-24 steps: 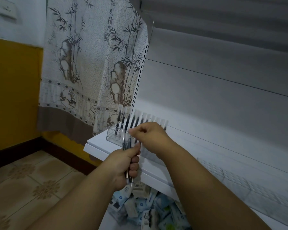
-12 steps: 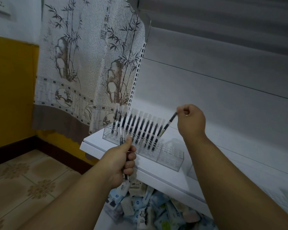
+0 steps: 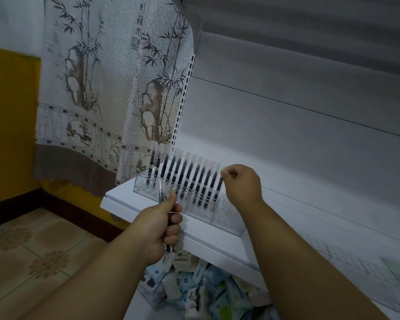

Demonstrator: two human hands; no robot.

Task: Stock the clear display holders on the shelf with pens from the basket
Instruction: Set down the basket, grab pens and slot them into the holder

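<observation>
Your right hand [image 3: 241, 181] pinches the cap end of one pen [image 3: 219, 184], thumb and forefinger closed on its top. The tip is already down among the holes at the right end of the filled row, and the pen leans the same way as its neighbours. Whether it is fully seated I can't tell; the clear wall blurs the bottom.

Your left hand [image 3: 162, 225] is fisted round a small bunch of spare pens [image 3: 162, 192], thumb on top, held just in front of the holder [image 3: 194, 207]. The hands are apart, with the row of stocked pens between them.

Handling, my read: the pens are light, stiff and smooth plastic with clear caps, so they're slippery under a fingertip pinch. Hold each near the cap, as you do now, so your fingers stay clear of the neighbouring pens. Don't squeeze the cap hard; it may pull off. Let the pen drop down its hole, don't force it.

The holder looks like thin clear plastic, light and probably free on the shelf [image 3: 129, 207]. A sideways push could slide it or tip the row. Its right end is still unfilled.

The bunch on the left can fan or slip, so keep your thumb clamped on it.

Below the shelf is a pile of small packets [image 3: 194, 289]. No basket is clearly in view.
</observation>
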